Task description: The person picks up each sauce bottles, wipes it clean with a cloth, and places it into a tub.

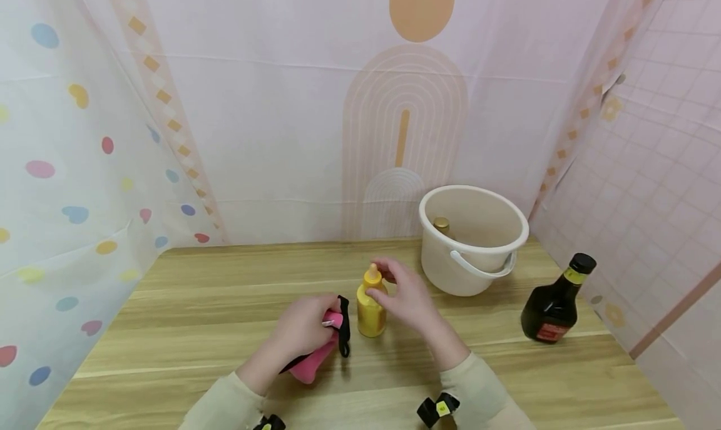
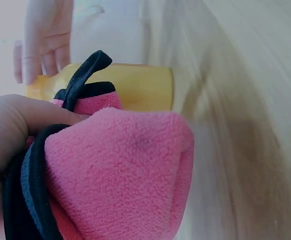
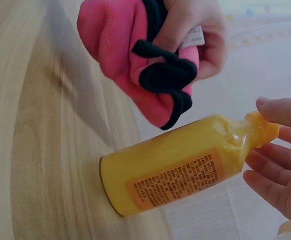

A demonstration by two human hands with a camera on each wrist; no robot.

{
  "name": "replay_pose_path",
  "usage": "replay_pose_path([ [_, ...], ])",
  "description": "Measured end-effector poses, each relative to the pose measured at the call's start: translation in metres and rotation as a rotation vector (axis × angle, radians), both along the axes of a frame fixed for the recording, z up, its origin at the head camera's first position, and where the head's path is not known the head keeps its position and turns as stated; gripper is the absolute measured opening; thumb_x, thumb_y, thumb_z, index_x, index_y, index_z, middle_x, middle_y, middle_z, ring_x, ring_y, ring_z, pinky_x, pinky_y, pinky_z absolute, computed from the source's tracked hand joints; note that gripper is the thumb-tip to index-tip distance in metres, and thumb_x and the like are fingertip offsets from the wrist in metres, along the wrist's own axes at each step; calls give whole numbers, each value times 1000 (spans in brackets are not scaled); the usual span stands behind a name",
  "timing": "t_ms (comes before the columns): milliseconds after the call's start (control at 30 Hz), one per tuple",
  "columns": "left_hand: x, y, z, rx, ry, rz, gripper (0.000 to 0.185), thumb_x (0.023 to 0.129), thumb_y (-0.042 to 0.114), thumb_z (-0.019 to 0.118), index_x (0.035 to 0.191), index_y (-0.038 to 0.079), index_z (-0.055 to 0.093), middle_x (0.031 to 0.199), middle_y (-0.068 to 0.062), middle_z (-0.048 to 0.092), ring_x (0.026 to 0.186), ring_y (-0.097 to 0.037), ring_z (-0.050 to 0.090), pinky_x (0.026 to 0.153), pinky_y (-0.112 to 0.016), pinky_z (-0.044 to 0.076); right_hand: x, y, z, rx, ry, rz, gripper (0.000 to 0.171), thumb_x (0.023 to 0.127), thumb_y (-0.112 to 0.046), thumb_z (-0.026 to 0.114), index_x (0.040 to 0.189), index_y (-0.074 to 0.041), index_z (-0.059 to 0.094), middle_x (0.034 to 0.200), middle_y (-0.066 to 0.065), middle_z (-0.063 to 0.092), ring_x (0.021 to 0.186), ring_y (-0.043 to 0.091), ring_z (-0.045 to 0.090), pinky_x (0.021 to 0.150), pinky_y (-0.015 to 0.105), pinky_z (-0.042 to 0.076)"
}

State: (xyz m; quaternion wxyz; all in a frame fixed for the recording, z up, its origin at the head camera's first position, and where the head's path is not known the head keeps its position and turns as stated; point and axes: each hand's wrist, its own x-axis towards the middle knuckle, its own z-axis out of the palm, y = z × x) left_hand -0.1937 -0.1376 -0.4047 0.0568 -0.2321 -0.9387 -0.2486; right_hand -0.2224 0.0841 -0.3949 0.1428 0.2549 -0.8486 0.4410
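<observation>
In the head view my left hand (image 1: 306, 323) grips a bunched pink cloth (image 1: 310, 366) with black edging and a black loop. The left wrist view shows the folded cloth (image 2: 120, 165) close up, hiding part of the yellow bottle behind it. That yellow squeeze bottle (image 1: 372, 314) stands upright on the table, just right of the cloth. My right hand (image 1: 408, 292) is at its orange cap (image 3: 263, 129), thumb on one side and loosely spread fingers on the other. Whether they press on the cap is hard to tell. A printed orange label (image 3: 173, 180) faces the right wrist camera.
A cream bucket (image 1: 450, 270) with a handle stands at the back right, and a gold-capped bottle (image 1: 442, 225) shows inside it. Farther right on the wooden table (image 1: 225, 280) is a dark sauce bottle (image 1: 554, 308) with a black cap. Patterned curtains hang behind and at both sides.
</observation>
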Motion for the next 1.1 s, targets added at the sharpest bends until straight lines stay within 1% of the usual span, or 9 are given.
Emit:
replay_pose_path([
  [100, 3, -3, 3, 30, 11, 1, 32, 67, 0, 75, 79, 24, 57, 71, 13, 52, 65, -10, 47, 61, -30, 41, -1, 0, 1, 44, -1, -14, 53, 81, -11, 81, 128, -2, 57, 113, 8, 66, 100, 21, 64, 88, 34, 52],
  [200, 6, -5, 5, 44, 31, 2, 33, 68, 0, 77, 78, 24, 57, 71, 13, 52, 65, -9, 48, 61, -28, 41, -2, 0, 3, 79, 19, -24, 54, 80, -13, 83, 127, -2, 58, 111, 7, 66, 95, 20, 64, 84, 34, 53],
  [400, 11, -7, 8, 51, 41, 10, 34, 67, 3, 79, 81, 27, 58, 74, 16, 53, 66, -6, 49, 62, -26, 41, -2, -1, 8, 134, 14, -31, 40, 81, -15, 82, 114, -3, 64, 102, 5, 65, 88, 19, 63, 79, 36, 54],
  [500, 13, -8, 9, 59, 44, 11, 35, 66, 2, 77, 81, 27, 58, 72, 16, 52, 65, -6, 47, 60, -26, 40, -2, -1, 9, 164, 9, -46, 35, 82, -16, 82, 111, -5, 65, 100, 3, 65, 86, 18, 62, 77, 34, 54],
  [667, 16, -12, 8, 49, 69, 4, 34, 65, 1, 74, 80, 26, 58, 70, 16, 48, 64, -6, 45, 57, -25, 37, -1, -1, 10, 205, 31, -69, 33, 82, -19, 82, 108, -7, 66, 96, 2, 64, 84, 16, 61, 75, 29, 53],
  [800, 18, -15, 7, 44, 79, -11, 34, 64, -1, 73, 80, 26, 58, 69, 15, 47, 64, -5, 43, 57, -24, 36, 0, 1, 10, 207, 44, -77, 31, 82, -19, 82, 105, -7, 66, 94, 1, 64, 82, 16, 62, 73, 29, 54],
  [933, 20, -16, 7, 53, 74, -11, 35, 64, -1, 72, 81, 26, 59, 70, 16, 48, 64, -6, 44, 58, -24, 37, 2, 4, 10, 186, 64, -79, 28, 80, -17, 83, 101, -8, 66, 91, 1, 63, 81, 16, 63, 73, 30, 55],
  [1100, 22, -17, 6, 57, 75, -7, 36, 64, 0, 75, 81, 27, 58, 71, 16, 49, 66, -6, 45, 59, -24, 38, 4, 9, 9, 119, 57, -70, 28, 78, -10, 83, 101, -6, 67, 92, 3, 64, 83, 17, 64, 73, 28, 56],
])
